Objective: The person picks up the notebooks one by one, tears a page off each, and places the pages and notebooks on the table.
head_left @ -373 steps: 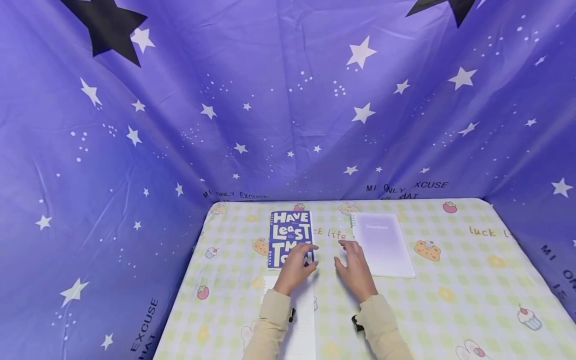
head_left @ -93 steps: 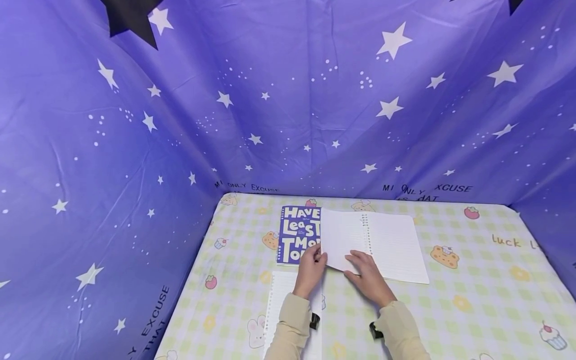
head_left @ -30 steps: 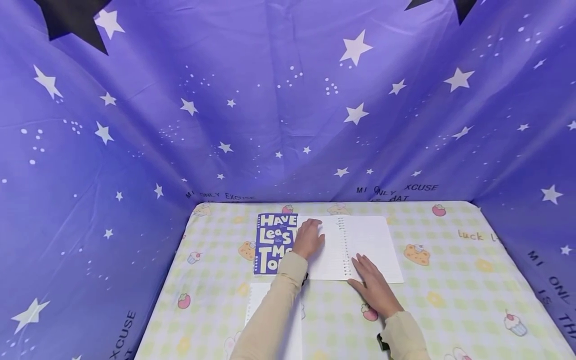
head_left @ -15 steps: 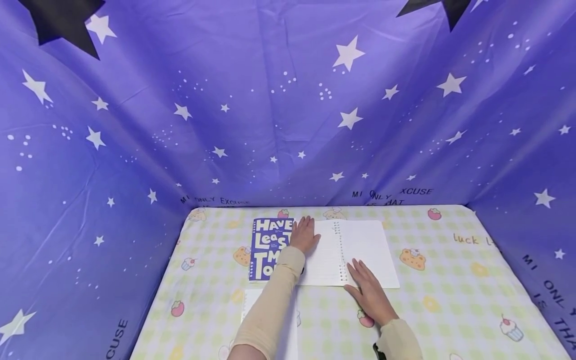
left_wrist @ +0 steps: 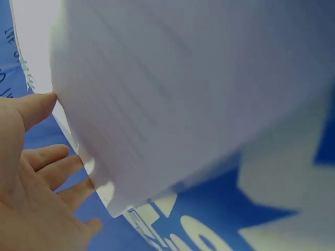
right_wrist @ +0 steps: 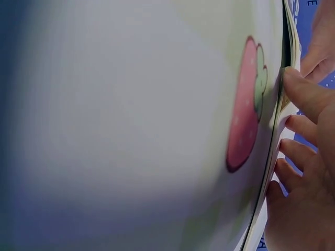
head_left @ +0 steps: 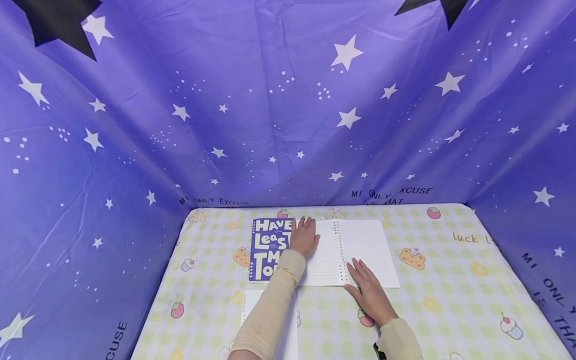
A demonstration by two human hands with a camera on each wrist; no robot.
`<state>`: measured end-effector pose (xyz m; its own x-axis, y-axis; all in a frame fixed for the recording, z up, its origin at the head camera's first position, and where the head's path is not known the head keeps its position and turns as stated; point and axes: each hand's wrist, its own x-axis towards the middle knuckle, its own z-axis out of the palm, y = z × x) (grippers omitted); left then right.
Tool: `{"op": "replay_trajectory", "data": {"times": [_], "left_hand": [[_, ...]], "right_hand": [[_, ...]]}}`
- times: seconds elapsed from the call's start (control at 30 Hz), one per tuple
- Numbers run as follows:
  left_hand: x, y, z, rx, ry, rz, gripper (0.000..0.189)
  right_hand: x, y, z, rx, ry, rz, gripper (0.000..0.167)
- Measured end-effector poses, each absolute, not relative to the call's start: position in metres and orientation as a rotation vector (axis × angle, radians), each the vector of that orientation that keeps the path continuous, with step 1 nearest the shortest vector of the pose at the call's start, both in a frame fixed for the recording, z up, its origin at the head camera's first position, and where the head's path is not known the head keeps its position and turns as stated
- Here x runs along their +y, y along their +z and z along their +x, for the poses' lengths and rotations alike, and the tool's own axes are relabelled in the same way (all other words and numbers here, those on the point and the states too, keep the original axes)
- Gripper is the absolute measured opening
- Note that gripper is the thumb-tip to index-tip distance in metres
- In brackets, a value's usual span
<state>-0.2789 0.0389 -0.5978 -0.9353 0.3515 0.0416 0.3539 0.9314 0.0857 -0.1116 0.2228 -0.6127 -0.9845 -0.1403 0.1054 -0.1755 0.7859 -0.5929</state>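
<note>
A spiral notebook [head_left: 366, 240] lies spread out on the table, lined page to the left of the binding and a white page to the right. My left hand [head_left: 305, 237] rests on the left page by its outer edge, fingers extended; the left wrist view shows thumb and fingers along the page [left_wrist: 131, 104] edge. My right hand [head_left: 370, 294] rests on the lower part of the right page beside the coil, fingers straight, thumb near the bottom edge. Beneath the left page's outer side is a blue notebook [head_left: 265, 250] with large white lettering, partly covered.
Nearer me, a third notebook or pad [head_left: 253, 300] with a white page and holes down its left side lies partly under my left sleeve. A checked cloth [head_left: 450, 270] with cartoon prints covers the table. Purple star-patterned curtains [head_left: 279, 110] surround it.
Earlier the right notebook was closed, its pale purple cover up; it now lies opened leftwards over the blue one. My left hand has flattened on the left page. Little differs from half a second ago.
</note>
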Motion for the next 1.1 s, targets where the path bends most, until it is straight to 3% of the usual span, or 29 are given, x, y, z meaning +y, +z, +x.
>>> {"op": "replay_trajectory", "data": {"times": [0.23,0.37,0.47,0.7,1.1], "left_hand": [[0.04,-0.604,-0.281,-2.936,0.003,-0.597,0.051],[0.04,-0.602,-0.282,-2.845,-0.01,-0.595,0.038],[0.039,-0.598,-0.283,-2.788,-0.06,-0.567,0.027],[0.029,-0.595,-0.285,-2.741,-0.199,-0.426,0.023],[0.022,-0.597,-0.279,-2.687,-0.584,-0.536,0.007]], "right_hand": [[0.222,-0.612,-0.112,-2.921,0.96,0.264,0.062],[0.222,-0.611,-0.111,-2.918,0.966,0.264,0.062],[0.222,-0.611,-0.111,-2.919,0.965,0.259,0.062],[0.221,-0.613,-0.11,-2.879,0.917,0.29,0.061],[0.222,-0.612,-0.112,-2.962,0.873,0.28,0.062]]}}
